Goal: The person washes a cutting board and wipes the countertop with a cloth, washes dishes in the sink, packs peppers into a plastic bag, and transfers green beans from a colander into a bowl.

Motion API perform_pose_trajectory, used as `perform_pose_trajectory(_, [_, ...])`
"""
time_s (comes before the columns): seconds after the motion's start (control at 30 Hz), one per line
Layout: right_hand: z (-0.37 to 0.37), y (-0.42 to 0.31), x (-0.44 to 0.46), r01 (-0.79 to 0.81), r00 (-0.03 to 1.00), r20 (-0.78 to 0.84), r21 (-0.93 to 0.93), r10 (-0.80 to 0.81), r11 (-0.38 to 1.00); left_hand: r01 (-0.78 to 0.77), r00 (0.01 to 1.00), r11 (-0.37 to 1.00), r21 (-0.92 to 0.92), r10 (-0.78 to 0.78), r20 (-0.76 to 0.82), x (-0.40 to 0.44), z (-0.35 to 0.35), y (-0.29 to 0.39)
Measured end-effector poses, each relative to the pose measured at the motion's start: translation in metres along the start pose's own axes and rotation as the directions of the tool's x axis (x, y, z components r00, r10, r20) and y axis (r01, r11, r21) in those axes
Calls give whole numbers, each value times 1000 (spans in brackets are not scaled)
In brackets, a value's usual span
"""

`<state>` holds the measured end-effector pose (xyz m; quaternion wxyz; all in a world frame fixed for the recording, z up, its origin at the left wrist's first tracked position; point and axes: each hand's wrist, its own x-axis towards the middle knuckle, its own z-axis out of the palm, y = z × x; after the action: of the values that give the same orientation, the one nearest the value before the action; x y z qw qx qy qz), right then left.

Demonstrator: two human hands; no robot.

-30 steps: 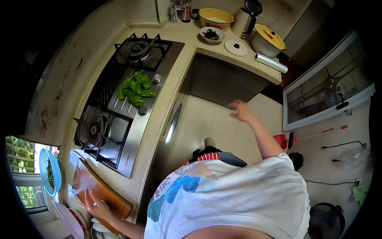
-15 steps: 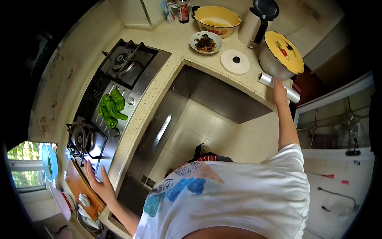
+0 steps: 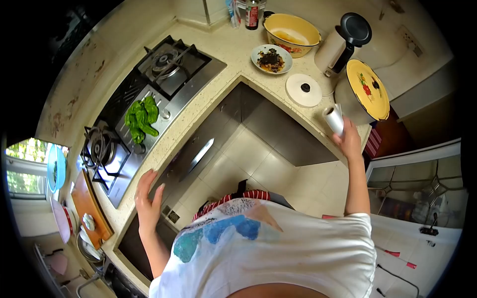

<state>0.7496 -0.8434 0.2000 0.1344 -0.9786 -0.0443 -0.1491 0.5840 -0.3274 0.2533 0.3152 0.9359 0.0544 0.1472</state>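
My right hand (image 3: 350,138) is closed around a roll of plastic wrap (image 3: 334,120) at the counter's right end; its hollow core end faces the back left. Close by it are a white lid with a black knob (image 3: 301,94) and a large pot with a yellow flowered lid (image 3: 366,92). My left hand (image 3: 147,201) hangs in the air just off the front counter edge, open, thumb apart from the fingers, holding nothing. The nearest things to it are the gas stove (image 3: 126,171) and a wooden cutting board (image 3: 88,203) with a white item on it.
Green peppers (image 3: 142,118) lie on the stove between two burners. At the back stand a plate of dark food (image 3: 271,59), a yellow enamel basin (image 3: 298,31), an electric kettle (image 3: 334,52) and a bottle (image 3: 252,16). A blue basin (image 3: 56,169) is by the window.
My left hand has moved right, away from the cutting board and stove. The roll in my right hand has turned, its end now towards the camera. The view has shifted slightly.
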Motion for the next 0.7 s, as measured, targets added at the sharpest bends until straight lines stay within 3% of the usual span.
perform_pose_trajectory(0.03, [-1,-16,3,15,1000,9,1,-15,1000,37,999,997,-73,-34,33,2,7,2])
perform_pose_trajectory(0.07, [-1,-35,7,-18,998,56,359,-2,933,89,993,982,-167,-74,96,6,14,11])
perform_pose_trajectory(0.1, [2,-56,11,-68,994,109,667,-7,742,84,988,966,-243,-50,143,10,23,10])
perform_pose_trajectory(0.17, [18,-101,14,-206,974,225,902,-6,380,234,953,861,-452,-112,280,21,45,10])
perform_pose_trajectory(0.23, [41,-155,21,-346,925,316,930,-211,-122,326,929,663,-674,-93,357,35,73,13])
perform_pose_trajectory(0.3, [67,-203,22,-544,830,389,725,-400,-423,527,841,459,-715,-162,516,46,84,30])
perform_pose_trajectory(0.33, [78,-225,20,-629,774,427,601,-468,-492,569,814,379,-729,-136,565,48,90,29])
perform_pose_trajectory(0.37, [89,-245,16,-701,713,452,462,-535,-544,579,804,336,-743,-83,589,49,100,25])
perform_pose_trajectory(0.43, [104,-267,7,-731,681,487,503,-547,-462,515,823,522,-680,-79,562,47,104,28])
perform_pose_trajectory(0.47, [107,-273,4,-734,677,514,521,-527,-435,518,828,518,-681,-101,552,46,101,26])
perform_pose_trajectory(0.53, [115,-280,0,-746,665,557,530,-498,-404,555,779,671,-491,-212,591,42,97,20])
perform_pose_trajectory(0.57, [122,-278,0,-757,652,562,520,-509,-396,564,777,664,-490,-228,586,39,97,15])
perform_pose_trajectory(0.63, [135,-276,-1,-805,593,620,452,-514,-384,421,906,544,-726,-296,303,34,96,8])
perform_pose_trajectory(0.7, [139,-281,-6,-840,540,669,396,-510,-371,440,892,478,-760,-334,305,31,83,13])
